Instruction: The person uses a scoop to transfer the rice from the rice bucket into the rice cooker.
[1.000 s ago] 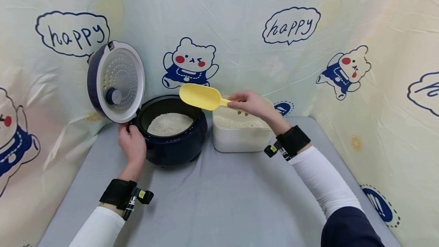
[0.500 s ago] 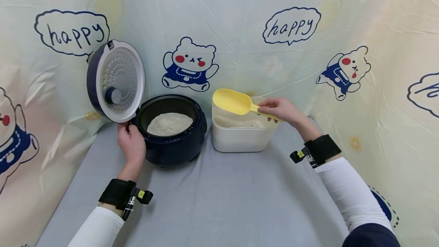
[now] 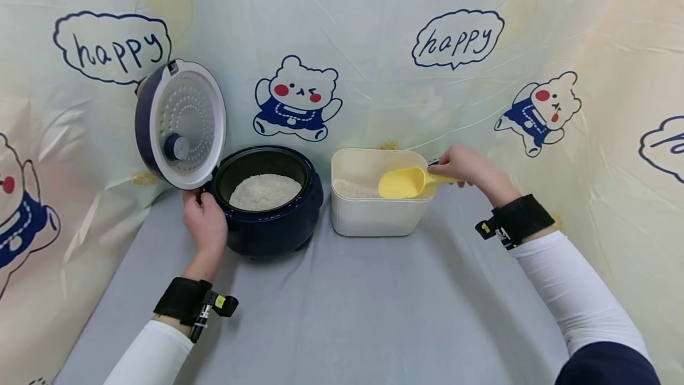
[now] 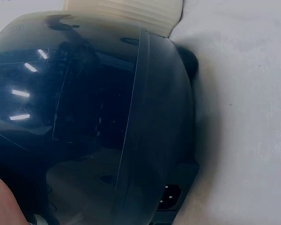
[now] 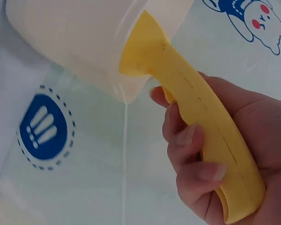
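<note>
In the head view, my right hand point(image 3: 470, 166) grips the handle of a yellow scoop point(image 3: 402, 183). The scoop's bowl dips inside a white plastic bin point(image 3: 374, 218) that contains rice point(image 3: 355, 189). Seen from the right wrist, my fingers curl round the yellow handle point(image 5: 220, 140) beside the bin's rim. On the left, a dark blue rice cooker point(image 3: 272, 233) stands with its lid point(image 3: 189, 123) raised and white rice point(image 3: 265, 192) in its black pot. My left hand point(image 3: 205, 221) holds the cooker by the hinge under the lid, fingertips hidden behind it.
A grey cloth point(image 3: 331, 308) covers the table. Behind it hangs a pale curtain point(image 3: 374, 34) printed with bears and "happy" bubbles, close behind the bin and cooker. The cooker's power socket point(image 4: 170, 197) shows low on its side.
My right hand has carried the scoop rightward from over the cooker's right rim and lowered its bowl into the bin. My left hand, the cooker and the bin have stayed in place.
</note>
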`<state>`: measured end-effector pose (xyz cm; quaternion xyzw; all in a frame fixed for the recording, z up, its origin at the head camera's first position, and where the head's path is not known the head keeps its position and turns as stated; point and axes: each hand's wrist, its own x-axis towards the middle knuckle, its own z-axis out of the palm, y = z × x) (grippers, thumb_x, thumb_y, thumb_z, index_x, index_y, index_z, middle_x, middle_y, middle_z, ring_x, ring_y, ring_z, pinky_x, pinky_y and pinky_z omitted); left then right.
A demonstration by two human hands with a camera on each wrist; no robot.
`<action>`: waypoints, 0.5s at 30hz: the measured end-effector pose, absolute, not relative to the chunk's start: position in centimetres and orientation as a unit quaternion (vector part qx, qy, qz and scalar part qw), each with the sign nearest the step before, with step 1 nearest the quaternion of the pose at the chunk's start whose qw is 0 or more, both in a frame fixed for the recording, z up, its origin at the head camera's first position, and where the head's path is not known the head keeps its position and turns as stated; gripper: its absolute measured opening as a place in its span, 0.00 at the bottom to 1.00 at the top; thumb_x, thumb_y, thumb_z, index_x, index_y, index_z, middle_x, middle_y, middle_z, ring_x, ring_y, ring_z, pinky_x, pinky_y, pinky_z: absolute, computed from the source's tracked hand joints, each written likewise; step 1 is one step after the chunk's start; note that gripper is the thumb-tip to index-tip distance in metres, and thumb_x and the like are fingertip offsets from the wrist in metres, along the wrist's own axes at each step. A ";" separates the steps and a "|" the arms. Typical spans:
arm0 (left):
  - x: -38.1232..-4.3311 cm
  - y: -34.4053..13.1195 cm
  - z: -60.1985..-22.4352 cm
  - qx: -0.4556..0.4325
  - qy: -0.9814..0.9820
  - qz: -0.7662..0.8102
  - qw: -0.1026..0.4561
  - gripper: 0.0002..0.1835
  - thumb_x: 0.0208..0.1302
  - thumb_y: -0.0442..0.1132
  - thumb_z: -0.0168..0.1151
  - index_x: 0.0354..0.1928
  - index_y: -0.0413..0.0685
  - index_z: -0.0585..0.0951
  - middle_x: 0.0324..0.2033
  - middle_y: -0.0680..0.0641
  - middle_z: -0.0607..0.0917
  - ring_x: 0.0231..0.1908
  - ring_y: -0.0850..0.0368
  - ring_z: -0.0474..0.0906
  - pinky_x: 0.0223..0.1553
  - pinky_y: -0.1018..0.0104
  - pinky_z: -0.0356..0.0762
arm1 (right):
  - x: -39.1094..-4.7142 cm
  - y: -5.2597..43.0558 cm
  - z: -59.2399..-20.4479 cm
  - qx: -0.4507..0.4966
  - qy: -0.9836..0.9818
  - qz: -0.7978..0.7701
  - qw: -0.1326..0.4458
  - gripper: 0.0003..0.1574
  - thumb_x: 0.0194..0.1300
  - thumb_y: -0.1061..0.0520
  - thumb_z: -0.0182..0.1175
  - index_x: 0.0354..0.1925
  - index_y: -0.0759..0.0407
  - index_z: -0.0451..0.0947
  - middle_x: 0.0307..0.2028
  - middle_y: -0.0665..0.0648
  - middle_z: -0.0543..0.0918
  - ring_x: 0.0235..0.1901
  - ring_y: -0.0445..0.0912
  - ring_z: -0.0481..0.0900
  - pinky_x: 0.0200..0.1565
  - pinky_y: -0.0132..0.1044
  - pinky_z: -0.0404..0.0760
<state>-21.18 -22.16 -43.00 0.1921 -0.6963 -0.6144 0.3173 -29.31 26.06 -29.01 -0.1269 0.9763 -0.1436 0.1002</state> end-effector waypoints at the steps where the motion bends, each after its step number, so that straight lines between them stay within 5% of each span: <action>1: -21.2 -22.2 -43.0 0.193 -0.695 -0.615 0.319 0.23 0.82 0.42 0.38 0.70 0.42 0.72 0.65 0.47 0.76 0.57 0.62 0.68 0.59 0.68 0.65 | -29.4 25.8 -28.7 -0.126 0.979 -0.126 0.100 0.22 0.74 0.47 0.63 0.29 0.61 0.86 0.18 0.53 0.73 0.19 0.50 0.74 0.23 0.36 0.74; 15: -21.2 -22.2 -42.9 0.198 -0.705 -0.604 0.316 0.24 0.82 0.41 0.39 0.70 0.40 0.73 0.66 0.44 0.77 0.61 0.59 0.70 0.63 0.64 0.66 | -29.6 21.9 -27.7 -0.138 0.983 -0.005 0.125 0.15 0.69 0.51 0.69 0.35 0.63 0.84 0.28 0.59 0.83 0.24 0.52 0.79 0.27 0.39 0.79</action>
